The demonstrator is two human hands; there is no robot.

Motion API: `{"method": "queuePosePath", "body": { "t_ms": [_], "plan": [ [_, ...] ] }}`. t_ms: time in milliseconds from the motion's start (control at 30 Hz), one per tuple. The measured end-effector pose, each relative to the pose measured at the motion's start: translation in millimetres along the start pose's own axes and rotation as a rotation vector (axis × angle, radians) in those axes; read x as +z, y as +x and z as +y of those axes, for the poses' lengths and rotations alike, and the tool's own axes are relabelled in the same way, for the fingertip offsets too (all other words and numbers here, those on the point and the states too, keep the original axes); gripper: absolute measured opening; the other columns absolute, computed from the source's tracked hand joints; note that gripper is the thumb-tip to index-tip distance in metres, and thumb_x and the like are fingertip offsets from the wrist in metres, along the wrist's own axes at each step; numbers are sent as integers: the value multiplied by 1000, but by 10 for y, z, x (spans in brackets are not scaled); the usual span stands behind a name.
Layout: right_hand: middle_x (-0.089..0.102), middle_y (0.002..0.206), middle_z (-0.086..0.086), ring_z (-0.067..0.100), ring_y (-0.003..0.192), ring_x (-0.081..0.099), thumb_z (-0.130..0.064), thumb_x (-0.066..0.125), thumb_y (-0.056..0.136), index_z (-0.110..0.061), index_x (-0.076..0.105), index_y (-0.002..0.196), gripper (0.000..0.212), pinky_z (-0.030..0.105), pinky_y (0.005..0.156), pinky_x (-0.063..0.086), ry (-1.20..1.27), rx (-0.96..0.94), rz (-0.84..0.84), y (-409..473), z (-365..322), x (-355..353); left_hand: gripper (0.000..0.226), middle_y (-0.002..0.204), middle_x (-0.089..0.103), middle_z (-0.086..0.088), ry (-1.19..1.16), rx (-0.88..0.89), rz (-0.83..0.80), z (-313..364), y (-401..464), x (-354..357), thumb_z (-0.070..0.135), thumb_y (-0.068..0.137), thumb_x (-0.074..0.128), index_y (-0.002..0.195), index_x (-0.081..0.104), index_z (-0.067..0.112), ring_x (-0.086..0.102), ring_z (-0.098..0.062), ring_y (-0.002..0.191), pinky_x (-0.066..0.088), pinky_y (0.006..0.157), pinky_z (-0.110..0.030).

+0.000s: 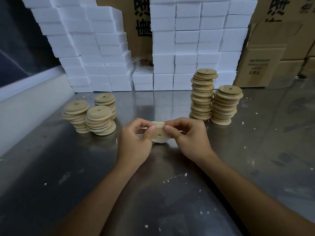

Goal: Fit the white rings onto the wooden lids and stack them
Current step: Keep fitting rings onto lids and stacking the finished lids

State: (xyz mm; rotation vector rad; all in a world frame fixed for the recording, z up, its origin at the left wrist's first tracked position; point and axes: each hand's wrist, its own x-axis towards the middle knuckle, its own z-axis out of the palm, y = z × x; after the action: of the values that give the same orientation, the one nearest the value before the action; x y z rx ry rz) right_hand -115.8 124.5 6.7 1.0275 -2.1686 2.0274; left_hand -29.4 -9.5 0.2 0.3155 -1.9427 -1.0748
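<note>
A round wooden lid (159, 134) with a small centre hole is held between both hands above the steel table. A white ring (159, 141) wraps its lower rim and shows again at the top edge. My left hand (134, 140) pinches the lid's left side with thumb and fingers. My right hand (187, 135) pinches its right side the same way. Three low stacks of lids with white rings (98, 120) stand at the left. Two taller stacks of bare wooden lids (202, 94) stand at the right.
The steel table (153, 184) carries scattered white crumbs. White foam boxes (187, 48) are piled along the back, with brown cardboard cartons (265, 65) at the right and a pale wall ledge (25, 103) at the left.
</note>
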Motion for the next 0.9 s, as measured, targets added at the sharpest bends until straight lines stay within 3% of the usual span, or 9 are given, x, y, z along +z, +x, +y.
{"method": "queuePosePath", "body": {
  "t_ms": [167, 333, 567, 633, 767, 800, 900],
  "plan": [
    [78, 89, 5, 24, 85, 74, -1, 77, 83, -8, 78, 87, 8, 48, 85, 60, 35, 28, -38, 43, 15, -32, 30, 73, 72, 11, -80, -89, -7, -10, 31, -26, 2, 81, 74, 68, 68, 28, 70, -11, 70, 61, 68, -45],
    [78, 91, 6, 26, 85, 74, -1, 77, 83, -7, 78, 89, 9, 49, 84, 60, 33, 28, -47, 54, 28, -52, 28, 73, 73, 8, -108, -115, -11, -30, 43, -26, 3, 80, 75, 68, 69, 28, 71, -15, 70, 60, 68, -51],
    [78, 88, 5, 21, 80, 74, -6, 77, 84, -6, 79, 90, 6, 47, 81, 61, 14, 20, -32, 57, 41, -42, 27, 75, 71, 13, -69, -61, 2, -45, 30, -7, 3, 81, 74, 71, 67, 28, 70, -11, 70, 61, 65, -48],
    [78, 88, 5, 20, 80, 74, -6, 77, 85, -7, 79, 91, 7, 47, 81, 61, 16, 14, -35, 53, 39, -42, 28, 75, 71, 14, -69, -47, 0, -46, 32, -7, 3, 82, 73, 72, 67, 29, 69, -10, 70, 61, 65, -44],
    [78, 90, 1, 17, 84, 75, -6, 77, 84, -10, 79, 90, 7, 42, 83, 61, 19, 3, -62, 48, 28, -49, 34, 73, 69, 21, -27, 15, 9, -31, 40, -32, 4, 81, 73, 71, 64, 34, 67, -1, 66, 54, 62, -17],
    [78, 91, 0, 16, 84, 75, -6, 77, 84, -10, 79, 90, 7, 42, 83, 61, 18, 3, -67, 46, 26, -52, 34, 74, 69, 22, -13, 32, 4, -31, 36, -36, 4, 81, 73, 70, 64, 35, 67, -1, 67, 54, 63, -16],
    [78, 91, 1, 17, 85, 75, -6, 77, 84, -8, 79, 91, 7, 43, 84, 61, 9, -2, -59, 42, 27, -63, 27, 78, 70, 17, -20, 47, -9, -46, 8, -30, 11, 83, 71, 70, 64, 34, 69, -5, 72, 60, 64, -33]
  ]
}}
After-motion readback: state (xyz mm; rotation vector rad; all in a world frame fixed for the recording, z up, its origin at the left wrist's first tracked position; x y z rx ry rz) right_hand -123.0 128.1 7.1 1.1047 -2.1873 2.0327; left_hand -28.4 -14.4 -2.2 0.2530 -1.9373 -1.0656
